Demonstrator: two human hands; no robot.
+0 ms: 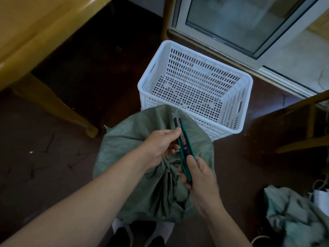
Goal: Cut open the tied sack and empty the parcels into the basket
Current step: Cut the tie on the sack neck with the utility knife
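A grey-green woven sack (135, 139) stands on the floor in front of me, its mouth gathered and tied into a bunch near the centre. Above that bunch I hold a green and black utility knife (184, 148), its short blade pointing away from me toward the basket. My right hand (199, 177) grips the handle's near end. My left hand (160, 147) pinches the knife body near its middle with thumb and fingers. A white perforated plastic basket (147, 73) stands just beyond the sack with nothing inside it.
A yellow wooden table (26, 36) with a leg (58, 107) stands at left. Chair legs (302, 139) are at right. An open glass door (249, 24) lies behind the basket. Crumpled green sacking and white cord (293, 216) lie at lower right. The floor is dark brown.
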